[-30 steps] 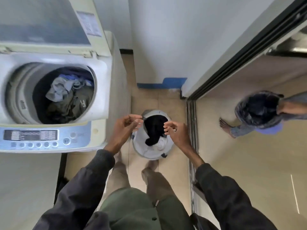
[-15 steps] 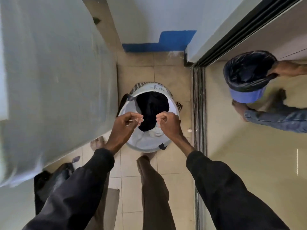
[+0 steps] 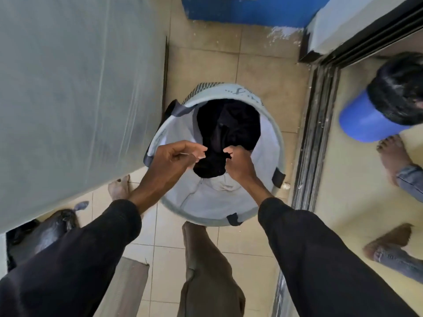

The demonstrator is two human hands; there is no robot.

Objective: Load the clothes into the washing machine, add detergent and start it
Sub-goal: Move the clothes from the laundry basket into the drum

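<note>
A round light-grey laundry basket (image 3: 279, 143) stands on the tiled floor right below me. Inside it lies a black garment (image 3: 229, 124) on top of pale cloth (image 3: 206, 197). My left hand (image 3: 176, 156) and my right hand (image 3: 238, 164) are low over the basket, side by side. Each pinches the near edge of the black garment with its fingertips. The washing machine (image 3: 68, 88) shows only as a grey side panel on the left; its drum and controls are out of view.
Another person stands to the right, beyond the sliding-door track (image 3: 315, 133), holding a blue bin (image 3: 366, 124) lined with a black bag; their bare feet are on the floor. A dark bag (image 3: 45, 229) lies at the lower left. My legs stand just behind the basket.
My view has tipped down from the open drum to the basket. Both hands have dropped from above the basket onto the black garment and closed on its edge.
</note>
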